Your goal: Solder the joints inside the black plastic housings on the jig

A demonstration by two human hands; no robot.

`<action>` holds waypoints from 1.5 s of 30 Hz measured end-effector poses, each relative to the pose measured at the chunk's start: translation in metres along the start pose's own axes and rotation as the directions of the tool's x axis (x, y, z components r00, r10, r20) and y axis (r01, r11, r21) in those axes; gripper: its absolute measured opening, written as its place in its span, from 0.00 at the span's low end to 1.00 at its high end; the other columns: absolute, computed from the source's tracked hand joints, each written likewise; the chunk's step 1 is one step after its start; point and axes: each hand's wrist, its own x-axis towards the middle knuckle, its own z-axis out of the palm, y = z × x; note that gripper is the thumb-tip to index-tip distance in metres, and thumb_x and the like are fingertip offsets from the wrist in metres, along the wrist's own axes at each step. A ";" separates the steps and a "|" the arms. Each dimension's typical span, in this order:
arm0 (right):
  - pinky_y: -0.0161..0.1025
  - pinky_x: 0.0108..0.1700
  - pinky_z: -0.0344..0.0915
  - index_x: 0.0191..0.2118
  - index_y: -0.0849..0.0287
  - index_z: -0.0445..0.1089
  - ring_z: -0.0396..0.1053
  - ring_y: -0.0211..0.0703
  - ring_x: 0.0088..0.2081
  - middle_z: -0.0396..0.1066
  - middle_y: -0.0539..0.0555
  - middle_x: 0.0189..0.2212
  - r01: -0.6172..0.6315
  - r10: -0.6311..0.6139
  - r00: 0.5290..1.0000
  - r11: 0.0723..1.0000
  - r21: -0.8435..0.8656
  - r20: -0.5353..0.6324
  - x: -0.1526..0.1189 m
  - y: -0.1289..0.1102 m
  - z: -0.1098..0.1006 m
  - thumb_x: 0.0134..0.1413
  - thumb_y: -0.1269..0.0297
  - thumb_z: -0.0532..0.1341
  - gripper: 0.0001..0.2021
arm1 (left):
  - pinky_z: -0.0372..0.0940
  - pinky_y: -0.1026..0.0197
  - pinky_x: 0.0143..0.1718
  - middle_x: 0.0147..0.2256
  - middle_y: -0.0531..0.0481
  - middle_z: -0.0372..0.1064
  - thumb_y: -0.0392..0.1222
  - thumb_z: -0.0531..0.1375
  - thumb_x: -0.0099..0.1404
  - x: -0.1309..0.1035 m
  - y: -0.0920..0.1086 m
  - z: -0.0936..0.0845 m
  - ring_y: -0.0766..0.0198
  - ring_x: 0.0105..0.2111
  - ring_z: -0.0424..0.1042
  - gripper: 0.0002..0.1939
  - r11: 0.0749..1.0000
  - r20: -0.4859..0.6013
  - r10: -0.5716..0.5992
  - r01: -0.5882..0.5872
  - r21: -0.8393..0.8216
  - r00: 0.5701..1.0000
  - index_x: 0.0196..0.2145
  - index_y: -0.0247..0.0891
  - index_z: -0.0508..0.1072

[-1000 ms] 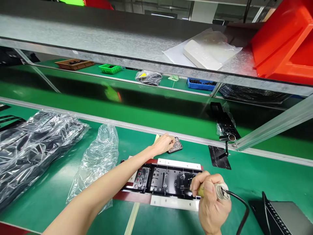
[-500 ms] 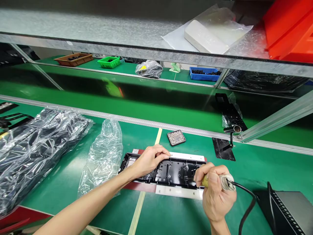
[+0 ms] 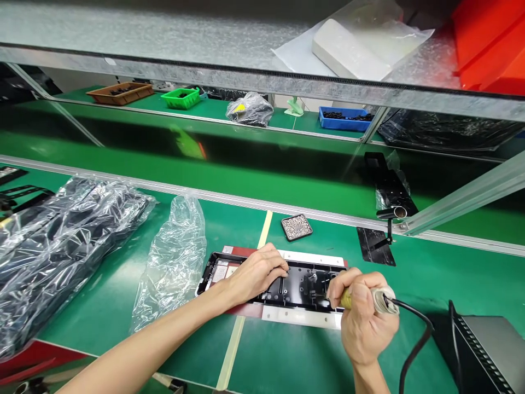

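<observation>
My right hand (image 3: 365, 314) is wrapped round the yellow and white handle of a corded soldering iron (image 3: 384, 300), which points left, low over a long black plastic housing (image 3: 305, 282). Its tip is hard to make out against the black. The housing lies open side up in a red and white fixture (image 3: 301, 317), showing ribs, posts and holes. Over the middle of the housing, my left hand (image 3: 260, 272) has its thumb and fingertips pinched together; whatever they hold is too small to name. My left wrist and hand cover part of the housing's left half.
Behind the housing is a small tray of tiny metal pieces (image 3: 296, 227). Clear plastic bags (image 3: 170, 262) and wrapped dark parts (image 3: 69, 246) lie left. A metal post (image 3: 471, 191) and grey-black box (image 3: 479, 345) stand right. A shelf (image 3: 164, 60) spans overhead.
My left hand has moved slightly right and down, from the housing's far edge to over its interior. My right hand keeps the soldering iron in nearly the same place. The view has shifted slightly.
</observation>
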 end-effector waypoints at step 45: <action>0.37 0.23 0.60 0.31 0.57 0.60 0.62 0.35 0.20 0.66 0.47 0.21 0.009 -0.009 1.000 1.000 -0.025 -0.027 0.001 0.000 0.002 0.67 0.68 0.57 0.10 | 0.71 0.54 0.48 0.43 0.44 0.72 0.28 0.54 0.72 -0.024 -0.004 0.007 0.59 0.43 0.67 0.16 0.942 -0.039 0.216 -0.197 0.273 0.976 0.55 0.36 0.70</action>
